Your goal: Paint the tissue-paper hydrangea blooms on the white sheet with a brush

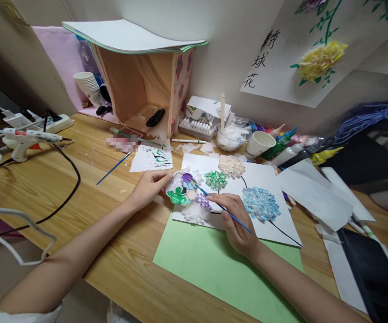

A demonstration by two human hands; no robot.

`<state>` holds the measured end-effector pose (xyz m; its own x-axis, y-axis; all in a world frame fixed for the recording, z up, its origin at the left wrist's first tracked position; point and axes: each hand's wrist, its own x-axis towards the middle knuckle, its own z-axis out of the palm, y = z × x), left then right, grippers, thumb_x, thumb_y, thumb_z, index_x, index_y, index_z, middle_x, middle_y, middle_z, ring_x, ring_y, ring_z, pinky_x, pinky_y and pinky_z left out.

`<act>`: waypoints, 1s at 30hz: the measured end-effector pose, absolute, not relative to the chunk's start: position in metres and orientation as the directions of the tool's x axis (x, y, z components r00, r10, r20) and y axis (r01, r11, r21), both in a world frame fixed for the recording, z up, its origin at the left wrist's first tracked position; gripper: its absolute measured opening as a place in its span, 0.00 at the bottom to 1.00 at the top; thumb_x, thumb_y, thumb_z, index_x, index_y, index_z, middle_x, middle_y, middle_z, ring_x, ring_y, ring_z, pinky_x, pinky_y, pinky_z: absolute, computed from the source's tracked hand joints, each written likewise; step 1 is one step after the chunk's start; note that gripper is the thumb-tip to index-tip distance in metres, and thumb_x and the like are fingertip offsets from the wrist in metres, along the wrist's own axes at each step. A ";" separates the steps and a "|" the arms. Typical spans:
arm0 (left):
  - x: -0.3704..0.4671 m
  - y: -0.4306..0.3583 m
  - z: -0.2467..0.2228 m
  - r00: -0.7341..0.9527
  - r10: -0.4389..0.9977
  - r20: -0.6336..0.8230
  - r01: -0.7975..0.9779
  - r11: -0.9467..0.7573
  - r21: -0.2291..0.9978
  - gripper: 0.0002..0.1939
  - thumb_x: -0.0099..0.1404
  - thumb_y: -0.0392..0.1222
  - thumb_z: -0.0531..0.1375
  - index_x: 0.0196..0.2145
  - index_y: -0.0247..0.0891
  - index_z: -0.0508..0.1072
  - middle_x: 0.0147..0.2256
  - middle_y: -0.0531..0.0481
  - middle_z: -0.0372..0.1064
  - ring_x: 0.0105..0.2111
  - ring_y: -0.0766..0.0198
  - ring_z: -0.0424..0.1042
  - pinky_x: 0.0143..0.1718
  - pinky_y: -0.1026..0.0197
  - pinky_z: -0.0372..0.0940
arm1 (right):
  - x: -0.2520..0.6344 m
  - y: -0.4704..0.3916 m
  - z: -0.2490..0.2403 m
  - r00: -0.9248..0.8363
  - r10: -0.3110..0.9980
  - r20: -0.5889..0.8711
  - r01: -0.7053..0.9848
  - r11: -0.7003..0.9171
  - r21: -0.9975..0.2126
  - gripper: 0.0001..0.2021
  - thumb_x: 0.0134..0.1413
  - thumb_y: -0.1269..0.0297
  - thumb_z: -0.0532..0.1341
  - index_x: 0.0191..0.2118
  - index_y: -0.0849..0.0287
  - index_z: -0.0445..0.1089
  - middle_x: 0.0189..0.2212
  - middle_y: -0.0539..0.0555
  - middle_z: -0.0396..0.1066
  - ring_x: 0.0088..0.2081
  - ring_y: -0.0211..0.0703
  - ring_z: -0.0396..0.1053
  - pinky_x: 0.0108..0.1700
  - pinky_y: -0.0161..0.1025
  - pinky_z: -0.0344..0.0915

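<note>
A right forearm (301,280) is spanning green paper (187,251); its right hand (239,222) is pinching a blue paintbrush (222,207) at purple paint (187,177) on a palette (180,188) the left hand (152,186) is pinching.

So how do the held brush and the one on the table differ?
The held brush is in the right hand, tip at the purple paint; the loose brush lies on the table. The held brush runs upper left to lower right, the loose brush upper right to lower left. Both have blue handles.
</note>
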<state>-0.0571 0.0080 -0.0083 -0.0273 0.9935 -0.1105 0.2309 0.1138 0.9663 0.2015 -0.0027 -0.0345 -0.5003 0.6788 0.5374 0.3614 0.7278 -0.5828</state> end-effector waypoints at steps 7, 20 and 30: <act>-0.057 0.007 -0.007 -0.019 0.995 -0.097 0.255 0.099 0.962 0.19 0.58 0.52 0.58 0.19 0.36 0.67 0.18 0.56 0.61 0.20 0.69 0.63 0.22 0.68 0.58 | 0.201 -0.003 -0.033 -0.494 0.653 0.574 0.340 0.753 -0.563 0.17 0.63 0.67 0.46 0.53 0.54 0.64 0.45 0.55 0.73 0.47 0.46 0.67 0.46 0.45 0.64; -0.072 0.021 -0.015 -0.242 0.967 -0.075 0.191 0.123 0.974 0.16 0.53 0.52 0.61 0.19 0.35 0.70 0.17 0.56 0.59 0.19 0.68 0.62 0.21 0.67 0.62 | 0.212 -0.008 -0.043 -0.321 0.554 0.768 0.191 0.832 -0.521 0.11 0.59 0.70 0.47 0.34 0.57 0.67 0.29 0.54 0.71 0.32 0.44 0.66 0.35 0.44 0.60; -0.072 0.022 -0.018 -0.265 0.960 -0.091 0.157 0.136 0.978 0.15 0.50 0.51 0.61 0.20 0.35 0.71 0.16 0.56 0.60 0.17 0.69 0.62 0.20 0.66 0.63 | 0.211 -0.009 -0.042 -0.295 0.577 0.762 0.207 0.817 -0.539 0.12 0.58 0.72 0.47 0.34 0.57 0.66 0.29 0.54 0.70 0.32 0.43 0.64 0.36 0.43 0.60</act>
<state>-0.0722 0.0221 -0.0178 -0.2652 0.9599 -0.0912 0.1570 0.1363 0.9782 0.2112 -0.0089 -0.0420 -0.2945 0.5769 0.7619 0.2066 0.8168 -0.5386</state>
